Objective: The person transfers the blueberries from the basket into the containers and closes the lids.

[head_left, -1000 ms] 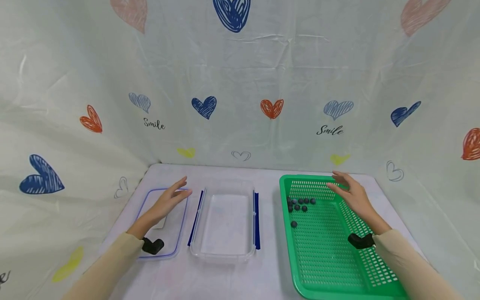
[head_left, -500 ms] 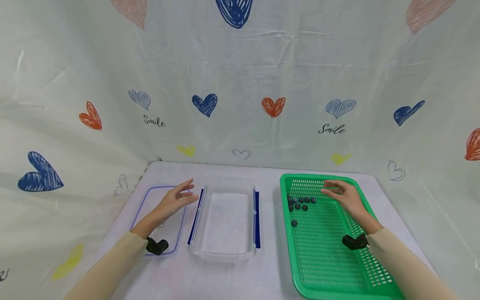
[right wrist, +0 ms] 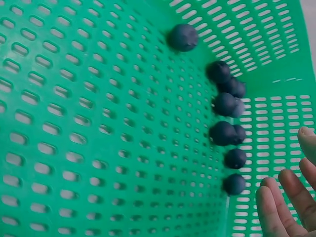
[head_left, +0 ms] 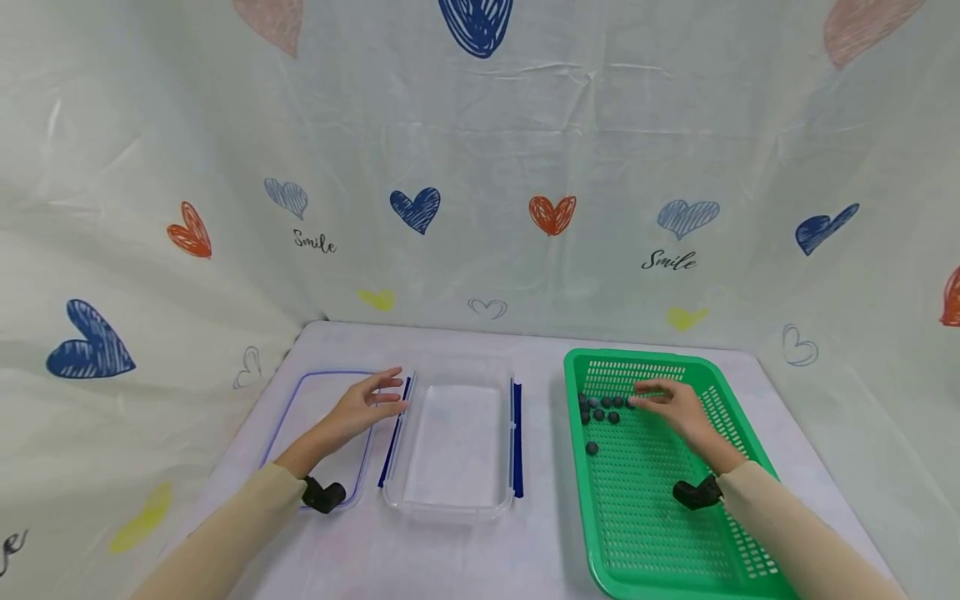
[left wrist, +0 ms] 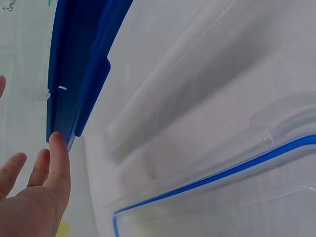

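Head view: left hand (head_left: 358, 415), right hand (head_left: 677, 411) relaxed, nothing grasped; round dark-blue blueberries (head_left: 598, 414) just left of right fingertips, inside green perforated plastic basket (head_left: 652, 500). Clumsy nudge could scatter them; hard pinch, bruise them.

We see a pale, slightly wrinkled sheet (head_left: 480, 133) which covers the back and both sides, printed with blue hearts (head_left: 416, 210), red hearts (head_left: 552, 216), yellow hearts (head_left: 687, 318) and the word "Smile" (head_left: 669, 260). Before it we find a whitish table (head_left: 450, 558) with rounded far corners, and we notice soft light making faint shine on the creases (head_left: 581, 83).
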The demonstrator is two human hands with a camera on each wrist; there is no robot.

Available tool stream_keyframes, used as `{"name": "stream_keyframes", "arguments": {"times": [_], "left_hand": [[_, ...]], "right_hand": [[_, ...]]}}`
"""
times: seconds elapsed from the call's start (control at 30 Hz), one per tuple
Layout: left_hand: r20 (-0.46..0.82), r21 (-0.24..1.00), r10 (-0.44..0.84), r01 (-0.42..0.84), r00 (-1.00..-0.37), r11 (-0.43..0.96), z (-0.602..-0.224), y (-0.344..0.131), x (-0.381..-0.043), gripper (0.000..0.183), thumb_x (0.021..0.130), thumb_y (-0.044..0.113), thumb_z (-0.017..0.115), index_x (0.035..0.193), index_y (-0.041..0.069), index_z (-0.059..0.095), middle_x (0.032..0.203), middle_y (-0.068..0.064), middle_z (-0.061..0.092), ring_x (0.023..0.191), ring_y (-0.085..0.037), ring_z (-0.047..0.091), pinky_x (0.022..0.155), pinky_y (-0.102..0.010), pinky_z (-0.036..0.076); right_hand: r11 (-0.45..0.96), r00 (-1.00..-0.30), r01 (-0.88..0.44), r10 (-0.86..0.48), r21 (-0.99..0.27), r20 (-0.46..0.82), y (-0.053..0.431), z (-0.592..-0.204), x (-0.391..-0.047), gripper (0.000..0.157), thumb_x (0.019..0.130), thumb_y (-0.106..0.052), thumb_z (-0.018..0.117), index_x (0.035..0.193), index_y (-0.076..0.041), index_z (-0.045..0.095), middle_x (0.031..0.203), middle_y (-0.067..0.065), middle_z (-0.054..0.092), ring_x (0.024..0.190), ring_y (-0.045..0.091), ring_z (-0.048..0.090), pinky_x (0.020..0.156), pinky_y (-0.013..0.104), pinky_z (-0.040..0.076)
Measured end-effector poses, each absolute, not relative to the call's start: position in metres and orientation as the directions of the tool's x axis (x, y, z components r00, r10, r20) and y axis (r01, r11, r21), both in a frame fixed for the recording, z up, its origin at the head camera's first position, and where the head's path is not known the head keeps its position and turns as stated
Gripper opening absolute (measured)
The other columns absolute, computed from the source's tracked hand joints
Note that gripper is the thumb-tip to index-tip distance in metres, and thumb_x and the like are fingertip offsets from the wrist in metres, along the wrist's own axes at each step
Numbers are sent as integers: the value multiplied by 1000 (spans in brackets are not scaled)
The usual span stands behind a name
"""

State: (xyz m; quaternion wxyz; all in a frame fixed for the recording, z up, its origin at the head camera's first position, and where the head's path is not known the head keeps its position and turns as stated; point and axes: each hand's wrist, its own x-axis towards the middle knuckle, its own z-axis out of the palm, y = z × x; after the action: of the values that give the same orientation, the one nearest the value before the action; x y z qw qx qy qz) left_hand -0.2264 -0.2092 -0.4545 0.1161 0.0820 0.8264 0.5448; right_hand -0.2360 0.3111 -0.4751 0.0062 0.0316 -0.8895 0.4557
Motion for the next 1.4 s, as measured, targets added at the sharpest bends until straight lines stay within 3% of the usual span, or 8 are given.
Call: {"name": "stream_keyframes", "arguments": {"times": [0.33, 0.5, 0.73, 1.07, 1.4], "left_hand": [[-116, 905, 249, 1, -962, 425, -461, -205, -226, 75, 80, 34, 71, 142, 14, 34, 135, -15, 43, 118, -32, 47, 92, -44, 43], [-108, 914, 254, 5, -961, 407, -464, -204, -226, 70, 82, 26, 70, 141, 11, 35, 133, -17, 45, 117, -34, 47, 91, -43, 44], [-105, 922, 266, 7, -958, 387, -447, -197, -215, 65, 85, 20, 68, 140, 5, 36, 131, -21, 45, 115, -36, 48, 90, -43, 45], [-124, 950, 270, -36, -955, 309, -468, -205, -227, 68, 80, 27, 72, 139, 10, 41, 133, -18, 44, 115, -30, 50, 92, -38, 44], [-127, 944, 276, -31, -953, 328, -469, -204, -227, 68, 82, 29, 70, 140, 12, 40, 133, -18, 44, 117, -32, 48, 94, -42, 42]], "right_hand": [[560, -999, -17, -48, -828, -11, 303, -488, -237, 38, 82, -23, 70, 112, 0, 62, 113, 17, 60, 98, 31, 59, 78, 49, 48], [553, -998, 12, -45, -833, -45, 302, -494, -236, 42, 81, -26, 71, 113, 0, 61, 114, 19, 60, 98, 31, 60, 82, 48, 47], [550, -997, -1, -67, -835, -43, 300, -501, -234, 41, 81, -26, 71, 112, 1, 62, 115, 21, 58, 99, 33, 59, 81, 46, 48], [547, -998, -4, -58, -837, -33, 299, -507, -235, 41, 80, -27, 72, 111, -1, 64, 114, 20, 60, 100, 33, 59, 81, 47, 48], [536, -997, -28, -75, -843, -15, 293, -510, -233, 35, 78, -21, 74, 106, 0, 65, 97, 14, 65, 86, 20, 62, 72, 33, 52]]}}
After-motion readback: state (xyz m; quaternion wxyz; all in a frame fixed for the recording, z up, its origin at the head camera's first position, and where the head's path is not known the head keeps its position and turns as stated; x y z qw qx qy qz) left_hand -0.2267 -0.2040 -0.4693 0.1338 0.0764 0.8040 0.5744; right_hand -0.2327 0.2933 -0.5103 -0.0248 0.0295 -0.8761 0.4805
